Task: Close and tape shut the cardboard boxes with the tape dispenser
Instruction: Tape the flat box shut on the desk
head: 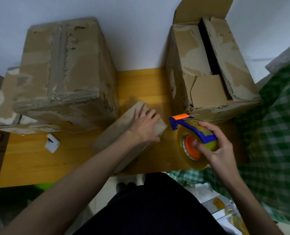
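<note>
A small flat cardboard box [120, 133] lies slanted in the middle of the yellow wooden table [30, 160]. My left hand [145, 124] rests on its far end, fingers spread, thumb hooked over the near edge. My right hand [215, 148] grips a blue and orange tape dispenser [191, 133] carrying a roll of clear tape, held just right of the small box. A big worn cardboard box [64, 73] stands closed at the back left. Another big box [212, 68] stands at the back right, its top flaps partly open with a dark gap between them.
A small white object [52, 143] lies on the table's left part. A further cardboard box [7, 102] sits under the left box's edge. Green checked cloth [276, 133] covers the right side. A white wall is behind the boxes. My dark-clothed lap is below the table edge.
</note>
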Demonstrator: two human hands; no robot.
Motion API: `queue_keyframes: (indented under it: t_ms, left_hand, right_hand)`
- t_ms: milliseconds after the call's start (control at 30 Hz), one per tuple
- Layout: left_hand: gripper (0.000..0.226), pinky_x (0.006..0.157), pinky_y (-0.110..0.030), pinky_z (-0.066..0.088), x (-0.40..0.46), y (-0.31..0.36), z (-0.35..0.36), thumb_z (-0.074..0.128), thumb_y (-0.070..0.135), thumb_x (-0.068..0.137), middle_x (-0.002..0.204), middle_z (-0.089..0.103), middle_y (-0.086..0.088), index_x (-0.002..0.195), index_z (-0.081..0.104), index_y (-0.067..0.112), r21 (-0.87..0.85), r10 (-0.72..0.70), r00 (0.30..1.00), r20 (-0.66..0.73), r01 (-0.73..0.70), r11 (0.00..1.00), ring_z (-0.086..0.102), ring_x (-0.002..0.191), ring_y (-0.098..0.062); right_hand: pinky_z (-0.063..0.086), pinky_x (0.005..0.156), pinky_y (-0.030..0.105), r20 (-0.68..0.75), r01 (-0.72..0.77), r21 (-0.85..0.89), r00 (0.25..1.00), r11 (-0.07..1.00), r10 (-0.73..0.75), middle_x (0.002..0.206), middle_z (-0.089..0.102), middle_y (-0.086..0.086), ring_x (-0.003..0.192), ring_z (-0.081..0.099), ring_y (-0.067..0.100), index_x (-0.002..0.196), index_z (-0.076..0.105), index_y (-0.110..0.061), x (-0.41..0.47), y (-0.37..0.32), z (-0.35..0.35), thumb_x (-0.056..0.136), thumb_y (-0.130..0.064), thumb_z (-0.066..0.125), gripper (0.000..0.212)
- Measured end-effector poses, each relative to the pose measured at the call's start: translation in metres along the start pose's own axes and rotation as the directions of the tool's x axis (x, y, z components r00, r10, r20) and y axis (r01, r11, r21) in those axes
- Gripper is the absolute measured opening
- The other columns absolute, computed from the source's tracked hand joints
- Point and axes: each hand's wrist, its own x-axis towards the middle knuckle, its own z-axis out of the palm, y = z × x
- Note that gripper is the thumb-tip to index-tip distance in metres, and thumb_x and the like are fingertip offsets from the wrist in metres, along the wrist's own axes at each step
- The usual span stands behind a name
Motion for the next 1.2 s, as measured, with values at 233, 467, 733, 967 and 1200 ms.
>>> queue_keyframes:
  t_ms: [233, 467, 733, 967, 1200]
  left_hand:
    - [0.075, 0.117, -0.07, -0.002, -0.007, 0.004, 0.019, 0.048, 0.069, 0.084, 0.156, 0.032, -0.004, 0.144, 0.034, 0.027, 0.067, 0.001, 0.997, -0.078, 0.004, 0.998, -0.005, 0.154, -0.039]
    - [0.088, 0.121, -0.064, -0.003, -0.011, -0.009, 0.018, 0.04, 0.08, 0.087, 0.165, 0.018, -0.003, 0.154, 0.027, 0.025, -0.036, 0.123, 0.986, -0.114, -0.128, 0.991, -0.011, 0.155, -0.028]
    - [0.077, 0.127, -0.044, -0.003, -0.08, -0.048, 0.05, 0.026, 0.056, 0.104, 0.168, -0.016, -0.002, 0.162, -0.003, 0.014, -0.193, -0.074, 0.951, -0.301, 0.015, 0.981, -0.02, 0.153, -0.012]
    - [0.056, 0.119, -0.028, 0.017, -0.068, -0.042, 0.023, 0.046, 0.042, 0.105, 0.163, 0.027, 0.0, 0.154, 0.038, 0.017, -0.541, -0.189, 0.932, -0.31, -0.009, 0.841, 0.021, 0.149, -0.011]
    - [0.054, 0.08, -0.029, 0.055, -0.063, -0.012, -0.055, 0.042, 0.057, 0.102, 0.109, 0.072, -0.009, 0.113, 0.066, 0.01, -0.932, -0.332, 0.908, 0.256, 0.323, 0.166, 0.07, 0.099, -0.022]
  right_hand:
    - [0.055, 0.085, 0.024, -0.015, 0.0, 0.015, 1.0, 1.0, 0.0, 0.115, 0.063, -0.033, 0.109, 0.063, 0.001, 0.124, 0.06, -0.036, -0.005, 0.0, 0.004, 0.082, -0.003, 0.077, 0.056]
    - [0.056, 0.091, 0.037, -0.042, 0.01, 0.009, 0.999, 1.0, -0.01, 0.117, 0.062, -0.031, 0.11, 0.063, 0.005, 0.126, 0.06, -0.036, -0.011, -0.003, 0.001, 0.081, -0.007, 0.078, 0.056]
    - [0.055, 0.084, 0.021, -0.009, 0.041, 0.016, 0.999, 0.999, -0.041, 0.117, 0.059, -0.034, 0.111, 0.06, 0.001, 0.124, 0.058, -0.044, -0.011, -0.015, 0.006, 0.072, -0.027, 0.075, 0.057]
    - [0.052, 0.084, 0.013, 0.098, 0.13, 0.004, 0.987, 0.992, -0.129, 0.119, 0.056, -0.04, 0.114, 0.057, -0.007, 0.127, 0.058, -0.035, -0.017, -0.024, 0.019, 0.075, -0.021, 0.074, 0.057]
    - [0.05, 0.084, 0.011, 0.144, 0.237, -0.017, 0.962, 0.971, -0.232, 0.124, 0.055, -0.037, 0.119, 0.054, -0.005, 0.118, 0.056, -0.063, -0.02, -0.036, 0.027, 0.079, -0.02, 0.078, 0.062]
